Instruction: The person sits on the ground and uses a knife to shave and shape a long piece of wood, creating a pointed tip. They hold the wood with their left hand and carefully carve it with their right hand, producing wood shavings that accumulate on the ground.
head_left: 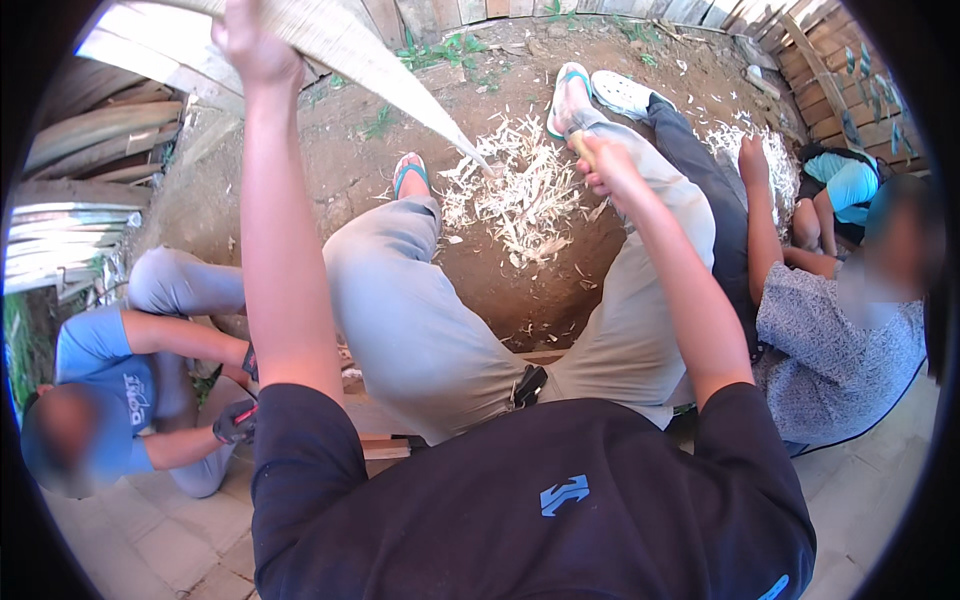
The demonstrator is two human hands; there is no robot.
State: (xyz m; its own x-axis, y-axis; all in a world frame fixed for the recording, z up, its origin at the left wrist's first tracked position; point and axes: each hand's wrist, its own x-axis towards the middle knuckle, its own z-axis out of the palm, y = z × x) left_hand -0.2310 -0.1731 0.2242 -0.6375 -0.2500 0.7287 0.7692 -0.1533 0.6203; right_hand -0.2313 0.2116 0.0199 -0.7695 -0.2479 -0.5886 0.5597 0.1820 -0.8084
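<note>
My left hand (255, 50) is raised at the upper left, its fingers closed around the upper part of a long pale wooden slat (375, 75). The slat slants down to the right, and its narrow lower end meets a heap of curled wood shavings (515, 195) on the ground between my feet. By my right knee, my right hand (612, 170) grips a tool with a light wooden handle (580, 148). Any blade on it is too hard to make out against my trouser leg. The tool and the slat are apart.
At the left a person in a blue shirt and dark gloves (235, 422) crouches close to my arm. Another in a patterned shirt (840, 350) sits at my right, with someone in turquoise (845, 180) beyond. Stacked boards (100, 135) line the left; a wooden fence (440, 12) stands behind.
</note>
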